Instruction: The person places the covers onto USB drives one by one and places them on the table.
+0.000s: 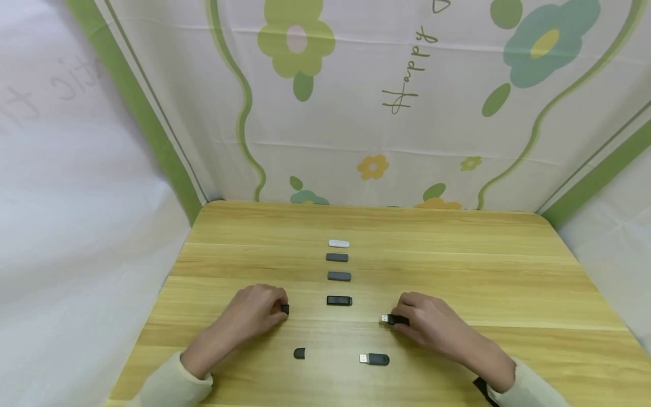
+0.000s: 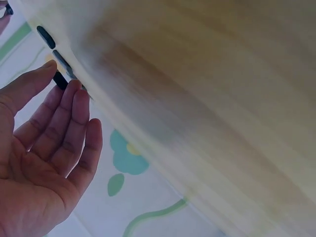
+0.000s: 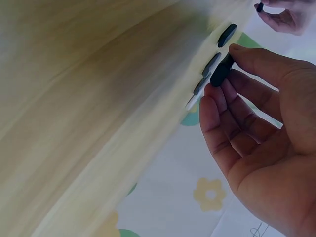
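Between thumb and fingertips my left hand (image 1: 256, 308) pinches a small black cap (image 1: 285, 309), seen also as a dark cap (image 2: 60, 80) in the left wrist view. On the other side my right hand (image 1: 429, 322) holds a black USB stick (image 1: 396, 320), its bare metal plug pointing left toward the cap. In the right wrist view the stick's dark body (image 3: 221, 70) lies between thumb and fingers. Nearer the front edge, a loose black cap (image 1: 299, 353) lies on the table, with an uncapped black USB stick (image 1: 374, 359) to its right, plug facing left.
Up the middle of the wooden table (image 1: 244, 226) runs a column of USB sticks: a black one (image 1: 339, 301), a grey one (image 1: 339, 276), another grey one (image 1: 337, 257) and a white one (image 1: 338, 243) farthest back. A flower-printed cloth (image 1: 325, 124) hangs behind the table's far edge.
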Motion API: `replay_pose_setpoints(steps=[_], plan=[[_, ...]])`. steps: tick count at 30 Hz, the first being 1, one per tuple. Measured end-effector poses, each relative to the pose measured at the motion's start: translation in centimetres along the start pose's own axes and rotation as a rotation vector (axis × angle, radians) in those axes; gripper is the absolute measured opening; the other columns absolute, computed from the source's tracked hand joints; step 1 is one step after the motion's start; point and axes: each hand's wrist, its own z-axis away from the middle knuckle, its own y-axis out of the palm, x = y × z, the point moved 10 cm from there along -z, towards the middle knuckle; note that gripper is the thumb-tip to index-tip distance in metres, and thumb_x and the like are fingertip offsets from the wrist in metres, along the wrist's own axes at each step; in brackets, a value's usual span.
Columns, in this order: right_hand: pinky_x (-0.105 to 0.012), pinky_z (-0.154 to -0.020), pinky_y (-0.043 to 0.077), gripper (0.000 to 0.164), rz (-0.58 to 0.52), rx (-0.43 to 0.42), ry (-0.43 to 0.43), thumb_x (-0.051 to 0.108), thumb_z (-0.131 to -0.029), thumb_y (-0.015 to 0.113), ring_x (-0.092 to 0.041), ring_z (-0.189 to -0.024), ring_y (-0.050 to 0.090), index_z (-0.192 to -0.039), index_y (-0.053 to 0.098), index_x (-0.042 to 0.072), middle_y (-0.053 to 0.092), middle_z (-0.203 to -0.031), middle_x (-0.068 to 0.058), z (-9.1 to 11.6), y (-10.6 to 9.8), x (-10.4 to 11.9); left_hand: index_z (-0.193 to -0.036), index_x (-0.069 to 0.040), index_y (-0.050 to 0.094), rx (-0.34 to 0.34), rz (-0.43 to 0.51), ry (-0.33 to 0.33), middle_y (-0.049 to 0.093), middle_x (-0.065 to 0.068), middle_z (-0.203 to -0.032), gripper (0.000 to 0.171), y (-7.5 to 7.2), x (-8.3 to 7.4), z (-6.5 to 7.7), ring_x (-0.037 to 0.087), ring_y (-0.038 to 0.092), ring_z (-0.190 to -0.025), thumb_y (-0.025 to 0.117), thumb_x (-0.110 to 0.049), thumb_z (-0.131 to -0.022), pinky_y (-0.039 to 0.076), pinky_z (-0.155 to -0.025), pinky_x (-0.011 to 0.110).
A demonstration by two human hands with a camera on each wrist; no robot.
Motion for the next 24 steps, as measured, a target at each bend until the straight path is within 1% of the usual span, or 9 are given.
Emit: replay_pose_setpoints(steps=[8,15,19,24], plan=[[-0.019,-0.063,0.051,0.016,-0.001,0.013,-0.019,0.014,-0.082,0.092,0.003,-0.075,0.054,-0.093,0.08,0.013,0.066,-0.087,0.009,-0.9,0.4,0.9,-0.091,-0.013,0.077,0.015,0.011,0.026,0.072,-0.006,-0.081,0.016,0.4,-1.5,-0.9,0.004,0.056,-0.069,0.091,-0.015,-0.083,0.05,-0.064,0.027],[-0.018,-0.063,0.05,0.016,0.012,0.004,-0.071,0.013,-0.082,0.091,0.002,-0.074,0.054,-0.093,0.08,0.012,0.065,-0.087,0.007,-1.6,0.4,2.2,-0.089,-0.013,0.076,0.018,0.021,0.073,0.07,-0.007,-0.079,0.016,0.9,-2.9,-1.4,0.004,0.055,-0.068,0.091,-0.016,-0.083,0.049,-0.064,0.026],[-0.018,-0.062,0.05,0.015,0.016,0.012,-0.077,0.014,-0.084,0.091,0.001,-0.074,0.054,-0.094,0.08,0.012,0.065,-0.087,0.006,-2.1,0.5,2.7,-0.09,-0.013,0.076,0.028,0.035,0.092,0.071,-0.006,-0.08,0.016,1.2,-3.5,-1.6,0.004,0.055,-0.068,0.09,-0.016,-0.084,0.049,-0.064,0.025],[-0.018,-0.062,0.049,0.015,0.032,0.015,-0.088,0.016,-0.084,0.091,0.001,-0.073,0.052,-0.094,0.08,0.013,0.065,-0.086,0.007,-2.8,0.7,3.2,-0.09,-0.013,0.076,0.023,0.042,0.114,0.071,-0.006,-0.081,0.015,1.4,-4.1,-1.8,0.004,0.057,-0.07,0.09,-0.016,-0.084,0.05,-0.065,0.026]])
